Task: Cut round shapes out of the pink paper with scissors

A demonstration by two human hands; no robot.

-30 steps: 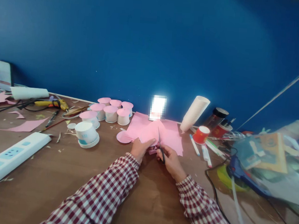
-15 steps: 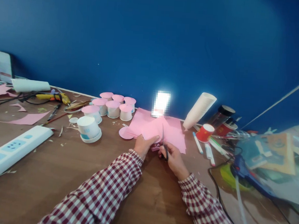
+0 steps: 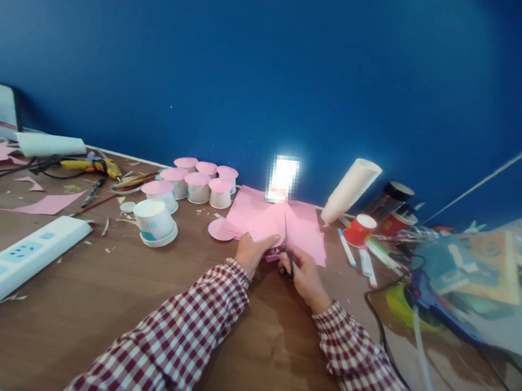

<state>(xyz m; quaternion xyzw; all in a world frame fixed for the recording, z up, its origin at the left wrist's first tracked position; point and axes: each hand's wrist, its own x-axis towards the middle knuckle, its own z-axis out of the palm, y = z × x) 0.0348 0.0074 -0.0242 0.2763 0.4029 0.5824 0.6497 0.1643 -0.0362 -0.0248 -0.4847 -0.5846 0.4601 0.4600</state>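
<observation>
My left hand (image 3: 253, 252) pinches a piece of pink paper (image 3: 265, 225), thumb on top. The black-handled scissors (image 3: 289, 263) are in my right hand (image 3: 305, 275), their blades pointing away from me along the right part of the held paper. Beneath and behind lie larger pink sheets (image 3: 310, 229). A pink paper disc (image 3: 221, 230) rests on the table left of the sheets. Farther left stand several paper cups with pink discs on top (image 3: 197, 181), and a white cup (image 3: 153, 218) without a disc in front of them.
On the left are a white power strip (image 3: 25, 258), a yellow glue gun (image 3: 92, 166) and pink scraps (image 3: 50, 203). On the right are a leaning cup stack (image 3: 350, 190), a red cup (image 3: 360, 230), markers (image 3: 346, 248) and a blue glue gun (image 3: 435, 305). A bright phone (image 3: 283, 179) stands behind.
The view has shifted slightly. Both hands keep nearly the same places, with the scissors still at the pink paper; the scissor blades look a little differently angled.
</observation>
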